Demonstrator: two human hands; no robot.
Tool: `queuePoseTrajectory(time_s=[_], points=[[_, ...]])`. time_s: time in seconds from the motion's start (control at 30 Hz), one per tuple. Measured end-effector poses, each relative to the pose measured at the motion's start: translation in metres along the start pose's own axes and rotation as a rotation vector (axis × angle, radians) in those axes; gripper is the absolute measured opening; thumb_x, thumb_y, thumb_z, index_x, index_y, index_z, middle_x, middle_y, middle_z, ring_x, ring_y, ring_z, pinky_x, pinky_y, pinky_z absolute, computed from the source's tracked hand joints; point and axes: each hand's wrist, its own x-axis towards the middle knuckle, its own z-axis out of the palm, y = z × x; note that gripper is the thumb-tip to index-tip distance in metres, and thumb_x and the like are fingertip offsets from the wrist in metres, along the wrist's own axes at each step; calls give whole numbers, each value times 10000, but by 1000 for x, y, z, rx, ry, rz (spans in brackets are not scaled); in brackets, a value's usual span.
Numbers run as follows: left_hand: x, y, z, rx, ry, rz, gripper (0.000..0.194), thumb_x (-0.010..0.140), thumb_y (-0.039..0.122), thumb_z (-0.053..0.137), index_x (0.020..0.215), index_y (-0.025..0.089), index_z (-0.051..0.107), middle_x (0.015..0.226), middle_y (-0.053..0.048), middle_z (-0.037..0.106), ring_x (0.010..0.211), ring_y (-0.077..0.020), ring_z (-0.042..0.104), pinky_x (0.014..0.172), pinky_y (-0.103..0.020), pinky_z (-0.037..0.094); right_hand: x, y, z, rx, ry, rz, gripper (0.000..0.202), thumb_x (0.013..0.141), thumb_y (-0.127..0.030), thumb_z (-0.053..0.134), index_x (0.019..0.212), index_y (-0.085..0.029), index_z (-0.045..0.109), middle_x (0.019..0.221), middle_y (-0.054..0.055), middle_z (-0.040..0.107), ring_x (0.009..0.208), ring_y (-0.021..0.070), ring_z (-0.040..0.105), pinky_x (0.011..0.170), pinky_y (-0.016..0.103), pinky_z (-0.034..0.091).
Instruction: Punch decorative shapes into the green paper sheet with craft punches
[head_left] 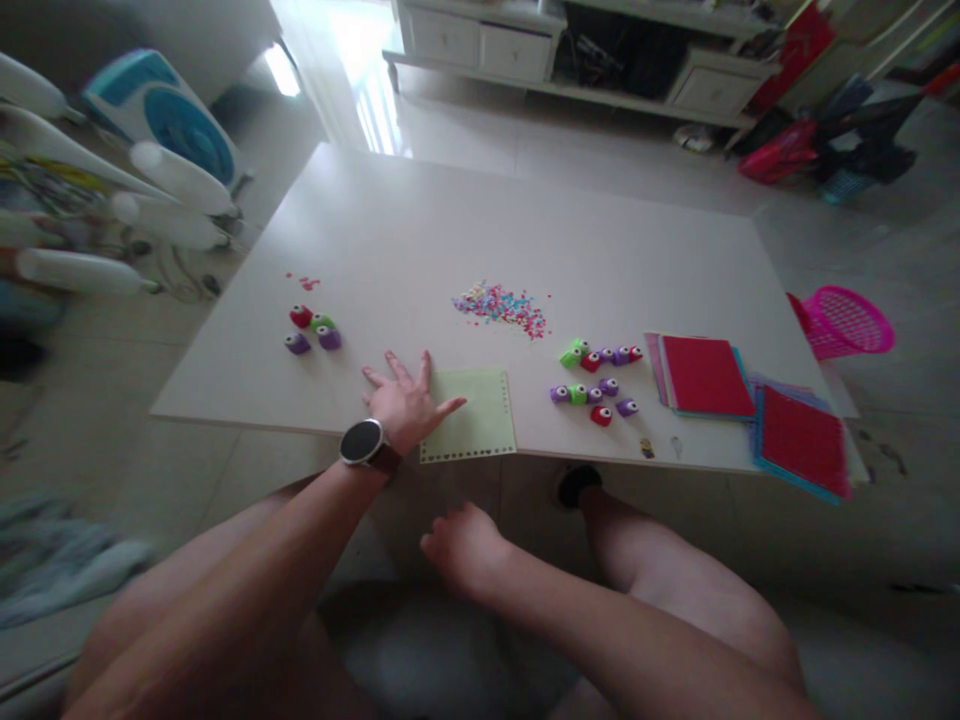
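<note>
My left hand (405, 403) lies spread on the white table, its thumb over the left part of a pale green paper (476, 410). Small punched shapes line the paper's right and bottom edges, and its bottom edge reaches past the table's front edge. Below that edge, over my lap, my right hand (465, 548) is closed with its fingers curled; what it holds, if anything, is hidden. Beyond the paper lies a pile of colourful confetti (504, 306). Several small punches (594, 393) in purple, green and red stand right of the paper.
More punches (313, 330) and a few pink bits (308, 284) are at the left of the table (405, 220). Two stacks of coloured sheets (707, 376) lie at the right, near a pink basket (851, 320). A blue and white fan (169, 115) stands behind left.
</note>
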Motion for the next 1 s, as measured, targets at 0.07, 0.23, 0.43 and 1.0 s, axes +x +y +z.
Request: queuePoseTrajectory(time_s=[0.07, 0.23, 0.43, 1.0], points=[[0, 0, 0, -16, -6, -1, 1125, 855, 869, 513, 1720, 234, 172, 1739, -342, 119, 1501, -717, 195, 995, -762, 496, 0, 0, 0, 2, -1, 0, 162, 946, -88, 647, 1049, -99, 771, 1064, 164, 786, 1040, 287, 763, 908, 437, 587], [-1, 0, 0, -27, 0, 8, 1138, 854, 863, 528, 1721, 224, 160, 1734, -357, 100, 1501, -728, 174, 1008, -767, 487, -2, 0, -3, 15, -13, 10, 185, 972, -101, 621, 1081, -97, 771, 1090, 156, 785, 1065, 296, 757, 918, 434, 579], [-1, 0, 0, -35, -9, 17, 1137, 862, 874, 483, 1723, 216, 138, 1730, -372, 73, 1498, -740, 151, 998, -791, 475, -3, 0, -3, 32, 0, 16, 188, 966, -97, 628, 1076, -97, 780, 1108, 151, 789, 1069, 312, 758, 912, 429, 576], [-5, 5, -2, 59, -3, -14, 1153, 863, 900, 435, 1725, 224, 76, 1748, -323, 105, 1514, -694, 208, 993, -753, 511, -4, -2, -6, 2, -44, 14, 211, 984, -99, 618, 1127, -99, 773, 1122, 160, 780, 1109, 294, 752, 957, 440, 586]])
